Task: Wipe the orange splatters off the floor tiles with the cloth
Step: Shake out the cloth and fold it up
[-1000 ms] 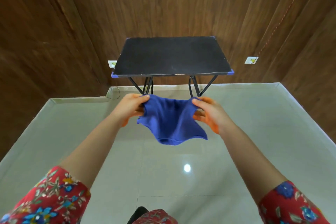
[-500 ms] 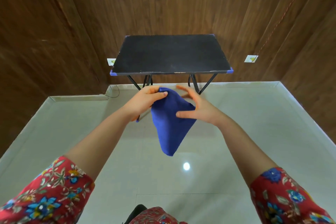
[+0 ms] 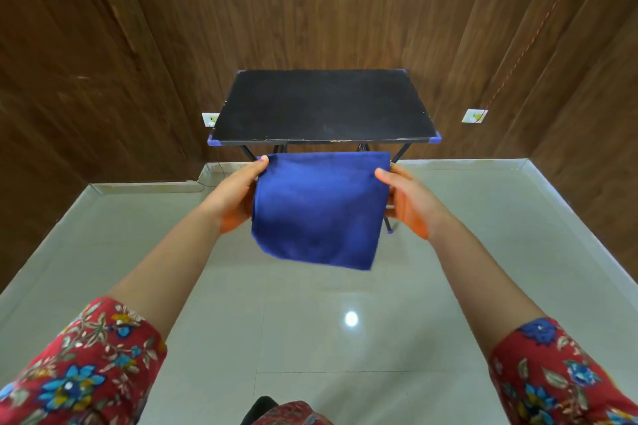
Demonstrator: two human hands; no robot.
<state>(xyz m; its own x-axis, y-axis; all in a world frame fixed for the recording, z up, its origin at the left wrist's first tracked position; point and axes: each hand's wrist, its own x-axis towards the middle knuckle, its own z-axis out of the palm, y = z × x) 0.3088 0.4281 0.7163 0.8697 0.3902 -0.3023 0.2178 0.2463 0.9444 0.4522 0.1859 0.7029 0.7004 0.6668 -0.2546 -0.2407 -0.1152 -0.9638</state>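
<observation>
A blue cloth (image 3: 319, 210) hangs spread flat in the air in front of me, above the pale floor tiles (image 3: 310, 338). My left hand (image 3: 238, 198) grips its upper left edge and my right hand (image 3: 405, 203) grips its upper right edge. Both palms carry an orange tint. No orange splatters show on the tiles that I can see; the cloth hides the floor patch behind it.
A small black folding table (image 3: 322, 107) with blue corner caps stands against the dark wood-panelled wall (image 3: 103, 45), its legs partly behind the cloth. Two white wall sockets (image 3: 474, 115) sit low on the wall. A light glare (image 3: 351, 318) shines on the tiles.
The cloth hung bunched from both hands, then dangled mostly from the left hand. Now both hands have pulled it apart into a flat square.
</observation>
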